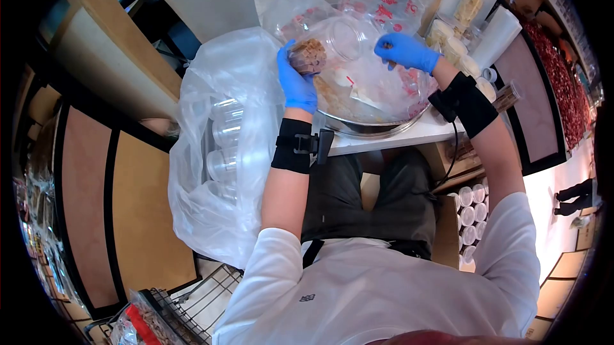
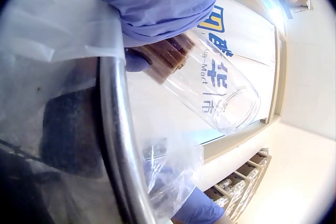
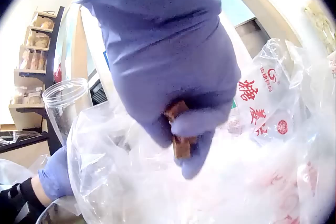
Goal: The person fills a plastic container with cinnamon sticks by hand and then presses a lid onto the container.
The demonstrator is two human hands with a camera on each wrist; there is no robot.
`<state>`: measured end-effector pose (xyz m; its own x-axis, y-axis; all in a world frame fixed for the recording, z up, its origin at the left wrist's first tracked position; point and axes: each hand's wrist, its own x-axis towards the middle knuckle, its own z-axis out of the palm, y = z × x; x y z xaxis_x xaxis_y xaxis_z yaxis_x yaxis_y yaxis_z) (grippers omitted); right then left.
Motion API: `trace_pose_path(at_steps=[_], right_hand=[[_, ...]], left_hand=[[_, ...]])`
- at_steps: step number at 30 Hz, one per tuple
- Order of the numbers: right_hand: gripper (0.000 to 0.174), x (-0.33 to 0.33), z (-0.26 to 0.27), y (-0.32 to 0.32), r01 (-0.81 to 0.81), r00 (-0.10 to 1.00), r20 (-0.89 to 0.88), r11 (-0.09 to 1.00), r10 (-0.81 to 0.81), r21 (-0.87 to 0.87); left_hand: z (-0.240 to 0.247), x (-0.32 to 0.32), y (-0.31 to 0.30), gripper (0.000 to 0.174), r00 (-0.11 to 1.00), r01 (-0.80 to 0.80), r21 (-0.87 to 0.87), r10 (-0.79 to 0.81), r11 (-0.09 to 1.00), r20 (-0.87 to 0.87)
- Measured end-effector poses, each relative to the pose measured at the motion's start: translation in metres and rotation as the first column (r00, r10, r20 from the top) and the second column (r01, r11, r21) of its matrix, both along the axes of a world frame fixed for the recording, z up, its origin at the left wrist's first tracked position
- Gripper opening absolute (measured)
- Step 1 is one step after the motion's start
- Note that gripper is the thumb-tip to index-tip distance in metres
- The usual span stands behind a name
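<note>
My gloved left hand (image 1: 297, 84) holds a clear plastic jar (image 2: 223, 90) tilted on its side, its mouth toward the right. Brown stick-like pieces (image 2: 170, 56) are packed at the jar's bottom end, partly covered by the glove. To the right, my gloved right hand (image 1: 412, 52) pinches several small brown pieces (image 3: 182, 148) between thumb and fingers, above crumpled clear plastic bags (image 3: 157, 192). Beneath both hands, a round steel basin (image 1: 368, 130) holds the bags. A small white packet (image 1: 366, 97) lies among them.
A large translucent bag (image 1: 192, 198) of clear jars (image 1: 227, 124) stands left of the basin. Tubs of pale food (image 1: 441, 31) and a plastic roll (image 1: 499, 34) are at the right. Lidded containers (image 1: 472, 214) fill a box below the white table (image 1: 348, 144).
</note>
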<state>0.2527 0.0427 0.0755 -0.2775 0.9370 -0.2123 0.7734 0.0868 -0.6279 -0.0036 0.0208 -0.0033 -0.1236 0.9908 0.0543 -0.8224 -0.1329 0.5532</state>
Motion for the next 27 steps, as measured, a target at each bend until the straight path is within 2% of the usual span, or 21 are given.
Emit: trace_pose_path(at_steps=[7,9,11,13,14,15,17,18,20,21,23,24,25,27], right_hand=[[0.03,-0.01,0.0,-0.032,-0.127,0.985,-0.124,0.988,0.117,-0.083],[0.035,-0.012,-0.017,-0.031,-0.28,0.957,-0.103,0.957,0.272,-0.076],[0.036,-0.016,-0.03,-0.028,-0.3,0.954,-0.037,0.945,0.298,-0.128],[0.033,-0.021,-0.038,-0.031,-0.395,0.886,0.232,0.915,0.402,-0.076],[0.028,-0.02,-0.046,-0.029,-0.539,0.811,0.321,0.838,0.489,0.085],[0.028,-0.02,-0.043,-0.029,-0.539,0.812,0.321,0.838,0.488,0.09],[0.024,-0.02,-0.035,-0.031,-0.498,0.859,0.246,0.844,0.449,0.199],[0.024,-0.019,-0.028,-0.035,-0.499,0.858,0.248,0.843,0.45,0.199],[0.021,-0.018,-0.01,-0.046,-0.384,0.923,0.125,0.832,0.365,0.4],[0.021,-0.016,-0.004,-0.048,-0.385,0.922,0.13,0.833,0.364,0.398],[0.021,-0.011,0.005,-0.053,-0.184,0.918,-0.257,0.897,0.303,0.401],[0.02,-0.009,0.013,-0.056,-0.097,0.939,-0.252,0.886,0.232,0.454],[0.02,-0.008,0.022,-0.061,-0.1,0.94,-0.249,0.887,0.233,0.451],[0.022,-0.009,0.038,-0.074,0.149,0.86,-0.509,0.944,0.022,0.293]], left_hand=[[-0.002,0.0,0.001,0.042,1.0,0.015,0.056,-0.016,0.998,0.014],[-0.004,-0.001,0.0,0.043,0.999,0.053,0.089,-0.052,0.995,-0.007],[-0.005,-0.001,0.001,0.044,0.996,0.087,0.123,-0.084,0.989,-0.027],[-0.003,-0.002,0.002,0.043,0.981,0.185,0.126,-0.191,0.975,0.033],[-0.003,-0.002,0.003,0.043,0.981,0.186,0.129,-0.191,0.974,0.029],[-0.001,-0.001,0.002,0.042,0.98,0.197,0.119,-0.2,0.973,0.014],[0.001,0.0,0.0,0.041,0.979,0.205,0.11,-0.206,0.973,0.001],[0.004,0.001,-0.002,0.04,0.973,0.228,0.088,-0.224,0.97,-0.045],[0.006,0.002,-0.004,0.038,0.966,0.251,0.066,-0.245,0.966,-0.085],[0.005,0.002,-0.003,0.038,0.965,0.24,0.055,-0.232,0.969,-0.12],[0.004,0.002,-0.003,0.037,0.964,0.227,0.043,-0.218,0.973,-0.15],[0.003,0.002,-0.002,0.037,0.96,0.221,0.018,-0.214,0.975,-0.178],[0.003,0.002,-0.002,0.036,0.956,0.213,-0.009,-0.211,0.977,-0.206],[0.004,0.003,-0.004,0.037,0.957,0.191,-0.022,-0.192,0.981,-0.219]])
